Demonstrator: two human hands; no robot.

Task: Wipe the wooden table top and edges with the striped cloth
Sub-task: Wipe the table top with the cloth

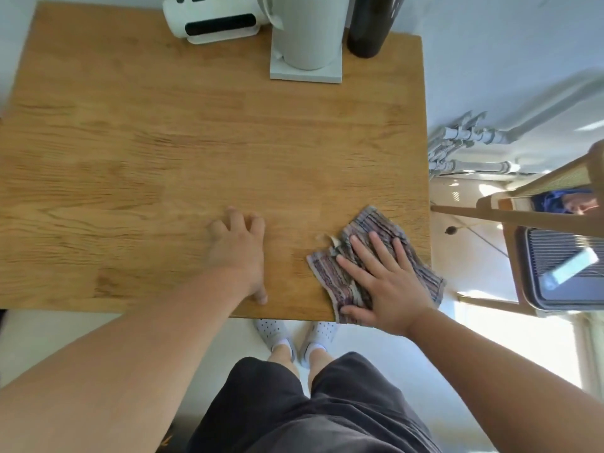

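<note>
The wooden table top [183, 152] fills most of the head view. The striped cloth [366, 227] lies crumpled on its near right corner, hanging slightly over the right and front edges. My right hand [382, 282] presses flat on the cloth with fingers spread and the thumb at the front edge. My left hand [240, 253] rests on the bare wood near the front edge, left of the cloth, fingers apart and holding nothing.
At the table's far edge stand a white device [212, 21], a pale cylindrical appliance on a square base [307, 47] and a dark bottle [369, 27]. A wooden chair [529, 217] with a dark box stands right of the table. White pipes [470, 142] run along the wall.
</note>
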